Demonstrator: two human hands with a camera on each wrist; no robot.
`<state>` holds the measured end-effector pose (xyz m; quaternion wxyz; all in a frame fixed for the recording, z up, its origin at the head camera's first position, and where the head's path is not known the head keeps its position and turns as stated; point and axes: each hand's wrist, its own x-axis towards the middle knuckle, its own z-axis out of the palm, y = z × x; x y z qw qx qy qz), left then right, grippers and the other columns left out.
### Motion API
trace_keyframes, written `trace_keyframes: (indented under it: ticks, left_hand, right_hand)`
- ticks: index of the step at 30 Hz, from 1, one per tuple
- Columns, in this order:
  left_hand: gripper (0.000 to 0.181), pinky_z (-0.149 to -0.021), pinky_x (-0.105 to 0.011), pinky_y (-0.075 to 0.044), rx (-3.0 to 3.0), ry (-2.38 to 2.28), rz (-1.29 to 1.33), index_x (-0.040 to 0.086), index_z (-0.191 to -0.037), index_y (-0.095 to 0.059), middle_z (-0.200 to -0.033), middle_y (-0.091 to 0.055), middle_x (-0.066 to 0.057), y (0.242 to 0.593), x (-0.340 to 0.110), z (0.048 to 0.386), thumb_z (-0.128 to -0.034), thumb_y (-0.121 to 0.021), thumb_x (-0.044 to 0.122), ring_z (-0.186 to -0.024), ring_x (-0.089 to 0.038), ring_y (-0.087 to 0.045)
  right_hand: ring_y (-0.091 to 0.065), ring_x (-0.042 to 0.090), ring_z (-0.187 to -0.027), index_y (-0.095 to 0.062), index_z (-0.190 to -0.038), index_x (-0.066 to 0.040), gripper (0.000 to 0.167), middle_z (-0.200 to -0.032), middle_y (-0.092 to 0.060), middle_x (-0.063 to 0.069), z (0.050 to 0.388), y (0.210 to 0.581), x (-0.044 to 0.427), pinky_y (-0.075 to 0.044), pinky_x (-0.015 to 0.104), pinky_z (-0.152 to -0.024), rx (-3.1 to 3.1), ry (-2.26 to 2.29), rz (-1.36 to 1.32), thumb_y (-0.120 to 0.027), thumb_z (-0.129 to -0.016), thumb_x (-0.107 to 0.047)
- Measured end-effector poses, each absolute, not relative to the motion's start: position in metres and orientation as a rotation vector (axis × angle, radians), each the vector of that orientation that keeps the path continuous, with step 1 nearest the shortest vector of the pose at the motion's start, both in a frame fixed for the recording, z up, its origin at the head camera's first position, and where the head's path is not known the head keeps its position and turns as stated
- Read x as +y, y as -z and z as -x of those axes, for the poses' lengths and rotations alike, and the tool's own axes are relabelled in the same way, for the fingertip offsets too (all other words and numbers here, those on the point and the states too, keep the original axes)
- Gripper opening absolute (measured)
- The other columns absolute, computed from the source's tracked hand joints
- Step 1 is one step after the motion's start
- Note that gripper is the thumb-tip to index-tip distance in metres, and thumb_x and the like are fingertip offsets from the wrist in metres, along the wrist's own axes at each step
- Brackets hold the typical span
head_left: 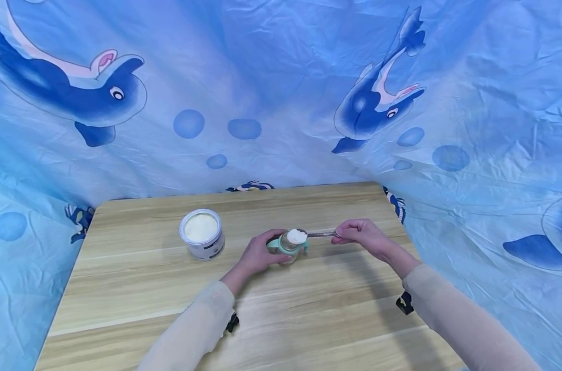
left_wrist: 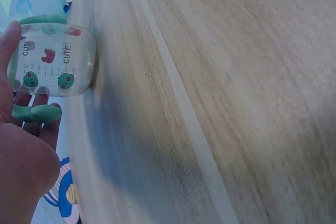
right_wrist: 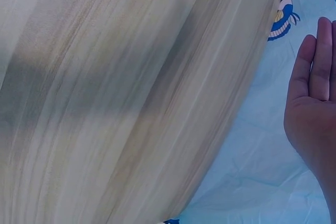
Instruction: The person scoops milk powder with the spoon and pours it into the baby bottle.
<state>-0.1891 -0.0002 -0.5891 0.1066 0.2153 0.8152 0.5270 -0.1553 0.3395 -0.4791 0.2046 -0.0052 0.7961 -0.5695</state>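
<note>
A clear baby bottle [head_left: 287,251] with mint-green handles stands on the wooden table, its mouth uncovered. Printed on its side are "CUTE" and small green and red figures, seen in the left wrist view. My left hand [head_left: 257,254] grips the bottle around its side and handle. With thumb and fingers, my right hand [head_left: 361,237] pinches the handle end of a metal spoon [head_left: 321,235]. The spoon's bowl carries a heap of white powder [head_left: 297,236] over the bottle's mouth. Whether the bowl touches the rim I cannot tell.
Left of the bottle stands an open tin [head_left: 205,251] filled with pale, cream-coloured powder. The wooden table [head_left: 137,288] ends at a blue sheet [head_left: 281,67] printed with dolphins, hanging behind and on both sides.
</note>
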Motion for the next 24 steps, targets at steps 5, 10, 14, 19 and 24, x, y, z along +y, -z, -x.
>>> trace_keyframes:
  ticks: [5,10,14,19,24]
  left_hand:
    - [0.076,-0.116,-0.052,-0.047,2.402,-1.561,-0.622,0.022,-0.144,-0.066,-0.141,-0.07,-0.002,0.59,0.0,0.189,-0.0763,-0.099,0.034,-0.133,-0.029,-0.062]
    - [0.075,-0.117,-0.052,-0.046,2.412,-1.555,-0.616,0.024,-0.143,-0.067,-0.141,-0.069,-0.001,0.591,0.0,0.189,-0.0764,-0.099,0.034,-0.133,-0.028,-0.062]
    - [0.074,-0.117,-0.051,-0.046,2.403,-1.558,-0.606,0.025,-0.142,-0.067,-0.141,-0.07,0.001,0.591,0.0,0.188,-0.076,-0.1,0.031,-0.134,-0.027,-0.062]
    - [0.073,-0.118,-0.05,-0.045,2.388,-1.564,-0.588,0.026,-0.142,-0.068,-0.141,-0.07,0.001,0.589,0.001,0.186,-0.076,-0.1,0.032,-0.134,-0.026,-0.061]
    - [0.074,-0.119,-0.051,-0.045,2.399,-1.553,-0.579,0.026,-0.142,-0.067,-0.141,-0.069,0.001,0.588,0.001,0.186,-0.0759,-0.1,0.033,-0.135,-0.027,-0.061]
  right_hand:
    - [-0.077,0.031,-0.111,-0.071,-0.123,0.004,0.035,-0.112,-0.081,0.014,0.157,0.475,0.338,-0.038,0.062,-0.122,2.226,1.57,0.028,-0.07,-0.106,-0.026]
    - [-0.076,0.032,-0.112,-0.071,-0.122,0.004,0.033,-0.11,-0.081,0.013,0.159,0.472,0.338,-0.033,0.064,-0.124,2.223,1.562,0.039,-0.07,-0.106,-0.024]
    - [-0.077,0.029,-0.11,-0.072,-0.12,0.005,0.031,-0.108,-0.081,0.013,0.16,0.47,0.337,-0.032,0.064,-0.124,2.237,1.549,0.053,-0.069,-0.106,-0.023]
    - [-0.077,0.026,-0.109,-0.073,-0.119,0.004,0.03,-0.107,-0.081,0.014,0.161,0.466,0.334,-0.038,0.063,-0.121,2.288,1.512,0.106,-0.068,-0.107,-0.023]
    - [-0.078,0.025,-0.107,-0.074,-0.118,0.003,0.026,-0.106,-0.082,0.013,0.161,0.464,0.33,-0.049,0.055,-0.114,2.341,1.482,0.152,-0.068,-0.107,-0.02]
